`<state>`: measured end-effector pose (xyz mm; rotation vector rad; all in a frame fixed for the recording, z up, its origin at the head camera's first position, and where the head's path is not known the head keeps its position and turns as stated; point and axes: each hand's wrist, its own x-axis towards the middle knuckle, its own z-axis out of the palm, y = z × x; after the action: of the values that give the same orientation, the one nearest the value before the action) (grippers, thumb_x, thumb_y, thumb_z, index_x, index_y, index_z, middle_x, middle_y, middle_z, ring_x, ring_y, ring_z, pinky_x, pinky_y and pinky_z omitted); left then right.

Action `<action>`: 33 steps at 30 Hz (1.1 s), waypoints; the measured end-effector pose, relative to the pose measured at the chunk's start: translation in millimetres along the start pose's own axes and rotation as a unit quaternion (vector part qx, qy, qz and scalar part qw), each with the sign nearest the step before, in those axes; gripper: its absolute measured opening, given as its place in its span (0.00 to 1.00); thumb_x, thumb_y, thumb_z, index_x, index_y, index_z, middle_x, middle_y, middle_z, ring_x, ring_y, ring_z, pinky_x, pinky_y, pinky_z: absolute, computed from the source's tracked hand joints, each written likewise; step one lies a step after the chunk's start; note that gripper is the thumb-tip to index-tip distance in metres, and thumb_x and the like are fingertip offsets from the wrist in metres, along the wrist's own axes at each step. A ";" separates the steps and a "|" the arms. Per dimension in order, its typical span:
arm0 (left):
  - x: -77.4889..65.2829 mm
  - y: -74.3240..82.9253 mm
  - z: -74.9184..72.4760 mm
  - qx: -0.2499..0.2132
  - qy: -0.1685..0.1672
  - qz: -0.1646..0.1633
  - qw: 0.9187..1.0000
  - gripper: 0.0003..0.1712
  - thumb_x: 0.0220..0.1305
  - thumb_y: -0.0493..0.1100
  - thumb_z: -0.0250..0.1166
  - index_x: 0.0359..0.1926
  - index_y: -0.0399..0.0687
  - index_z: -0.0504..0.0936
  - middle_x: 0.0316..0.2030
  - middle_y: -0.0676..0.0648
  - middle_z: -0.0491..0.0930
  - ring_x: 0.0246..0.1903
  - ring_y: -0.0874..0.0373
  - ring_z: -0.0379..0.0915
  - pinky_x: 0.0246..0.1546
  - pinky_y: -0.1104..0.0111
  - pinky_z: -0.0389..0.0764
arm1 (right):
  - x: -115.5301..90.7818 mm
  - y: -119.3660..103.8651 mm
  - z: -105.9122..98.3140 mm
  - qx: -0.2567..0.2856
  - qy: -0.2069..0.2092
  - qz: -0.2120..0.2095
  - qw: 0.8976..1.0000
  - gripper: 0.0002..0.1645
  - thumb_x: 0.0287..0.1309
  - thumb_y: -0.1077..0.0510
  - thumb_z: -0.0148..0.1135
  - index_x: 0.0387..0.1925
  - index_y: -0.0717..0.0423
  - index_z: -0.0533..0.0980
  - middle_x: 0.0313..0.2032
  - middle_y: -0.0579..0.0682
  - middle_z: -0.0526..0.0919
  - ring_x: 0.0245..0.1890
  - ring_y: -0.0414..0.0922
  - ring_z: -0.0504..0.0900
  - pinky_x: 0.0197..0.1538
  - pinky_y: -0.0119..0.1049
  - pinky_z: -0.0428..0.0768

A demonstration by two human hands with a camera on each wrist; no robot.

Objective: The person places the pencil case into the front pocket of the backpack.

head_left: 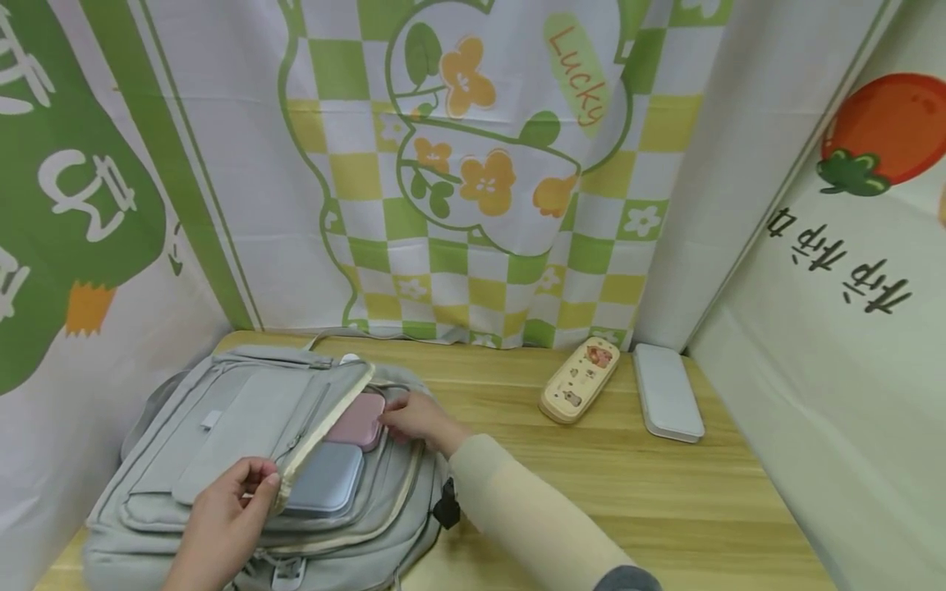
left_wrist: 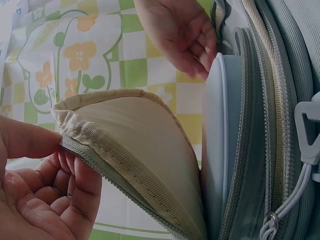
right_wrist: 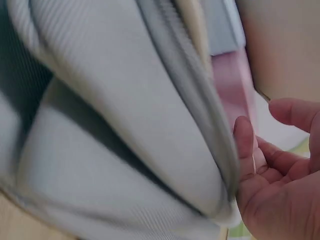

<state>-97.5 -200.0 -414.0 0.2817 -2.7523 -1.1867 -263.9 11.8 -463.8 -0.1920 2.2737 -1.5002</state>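
A grey backpack (head_left: 244, 427) lies on the table with its front pocket unzipped. My left hand (head_left: 229, 509) pinches the cream-bound edge of the pocket flap (left_wrist: 125, 125) between thumb and fingers, pulling it away from the bag. Inside the pocket, a blue flat case (head_left: 325, 480) sits nearer me and a pink flat case (head_left: 356, 421) lies beyond it. My right hand (head_left: 421, 419) is at the pink case's right edge. In the right wrist view, its fingertips (right_wrist: 244, 135) touch that pink case while the thumb stands apart, fingers loosely bent.
To the right on the wooden table (head_left: 591, 492) lie a cream pencil case (head_left: 580, 382) with printed figures and a white oblong case (head_left: 668, 392). Printed curtains (head_left: 473, 279) hang behind and at both sides. A black buckle (head_left: 447, 505) hangs from the backpack's right side.
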 end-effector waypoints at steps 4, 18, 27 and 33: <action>-0.6 -1.7 1.4 0.002 0.008 0.016 1.000 0.07 0.75 0.37 0.61 0.46 0.35 0.79 0.37 0.46 0.82 0.38 0.55 0.76 0.35 0.67 0.78 | -7.7 0.1 -22.2 0.056 -0.028 -0.002 0.998 0.16 0.70 0.62 0.61 0.53 0.70 0.79 0.39 0.59 0.84 0.34 0.43 0.82 0.42 0.38 0.85; -1.9 -10.4 8.7 -0.005 0.066 0.115 0.991 0.02 0.69 0.32 0.65 0.37 0.37 0.81 0.29 0.51 0.80 0.30 0.68 0.72 0.28 0.69 0.78 | -35.1 27.9 -131.9 0.088 -0.028 0.023 0.995 0.28 0.76 0.60 0.54 0.69 0.75 0.65 0.66 0.72 0.71 0.66 0.66 0.71 0.65 0.52 0.74; 2.3 -3.2 3.4 0.007 -0.036 0.015 0.999 0.08 0.76 0.37 0.60 0.46 0.35 0.79 0.37 0.46 0.82 0.39 0.54 0.78 0.35 0.65 0.81 | -56.4 41.4 -183.0 0.102 0.024 0.046 0.993 0.30 0.77 0.60 0.52 0.71 0.74 0.62 0.68 0.70 0.69 0.67 0.64 0.70 0.67 0.54 0.71; 1.2 -4.7 3.8 0.008 -0.022 0.038 0.999 0.06 0.75 0.36 0.61 0.45 0.35 0.79 0.34 0.48 0.81 0.35 0.57 0.76 0.33 0.68 0.80 | -69.2 50.3 -211.9 0.137 0.046 0.033 0.989 0.30 0.79 0.59 0.49 0.73 0.73 0.59 0.70 0.71 0.65 0.68 0.62 0.70 0.63 0.48 0.76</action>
<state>-98.8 -200.8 -420.0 0.1521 -2.7843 -1.1677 -281.9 235.4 -419.7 0.0327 2.0900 -1.7969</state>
